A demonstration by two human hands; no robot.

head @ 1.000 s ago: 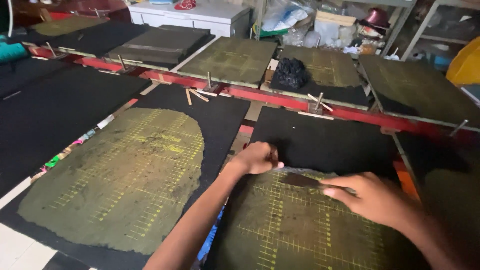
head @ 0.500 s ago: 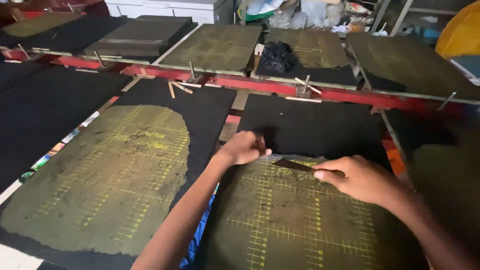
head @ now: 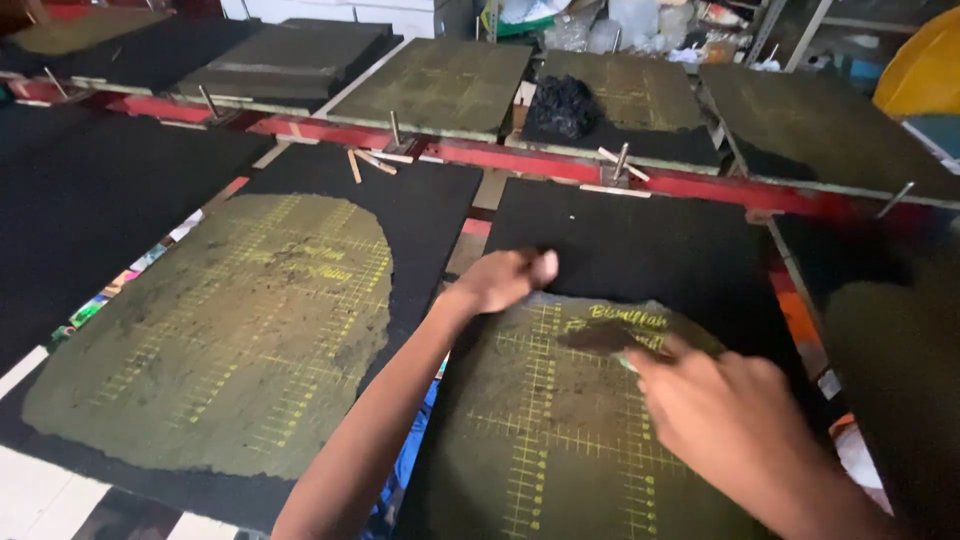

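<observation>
Hands have been moved up the black pad (head: pixel 640 240) since 0.5 s ago — left hand (head: pixel 505 278) fisted at the olive coating's (head: pixel 560 420) edge, right hand (head: pixel 725 415) pinching a small scraper (head: pixel 628 362) — so more of the coating is being worked.

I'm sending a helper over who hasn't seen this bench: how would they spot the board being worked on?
Follow the red rail across the bench. Just below it, right of centre, lies a black board with an olive patch and yellow grid lines, under the left hand and right hand. Its similar left neighbour lies untouched.

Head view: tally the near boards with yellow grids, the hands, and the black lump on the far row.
Near boards with yellow grids: 2, left board, centre board
Hands: 2, left hand, right hand
Black lump: 1
Total: 5
</observation>
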